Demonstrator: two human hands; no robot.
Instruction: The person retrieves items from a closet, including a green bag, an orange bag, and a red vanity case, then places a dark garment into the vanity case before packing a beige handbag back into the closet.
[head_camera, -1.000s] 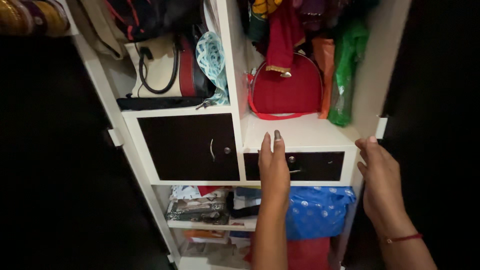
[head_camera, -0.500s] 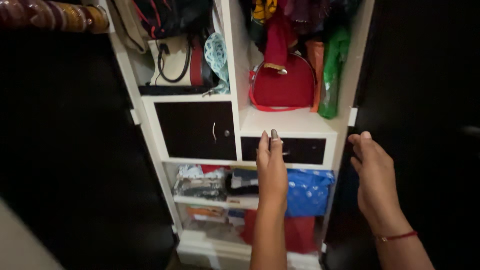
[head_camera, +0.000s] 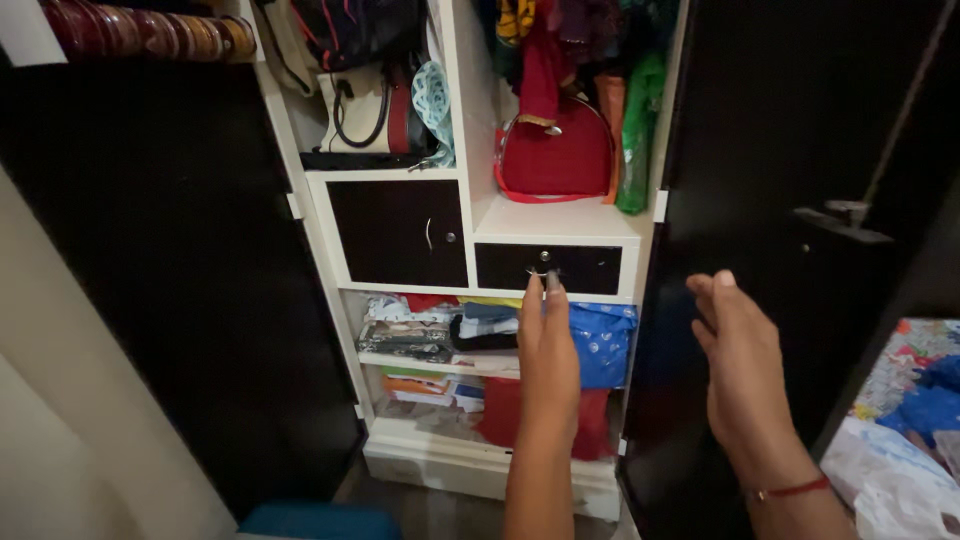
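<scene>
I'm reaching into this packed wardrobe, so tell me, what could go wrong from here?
1. The left hand has its fingertips at the handle of the small dark drawer; a finger might get pinched there.
2. The red bag sits on the shelf right above, amid crowded hanging clothes; a jolt could tip it down.
3. The right hand hangs near the dark door, which might knock it.

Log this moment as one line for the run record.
left hand: open, fingertips at dark drawer handle | right hand: open, empty, before black door | wardrobe open
</scene>
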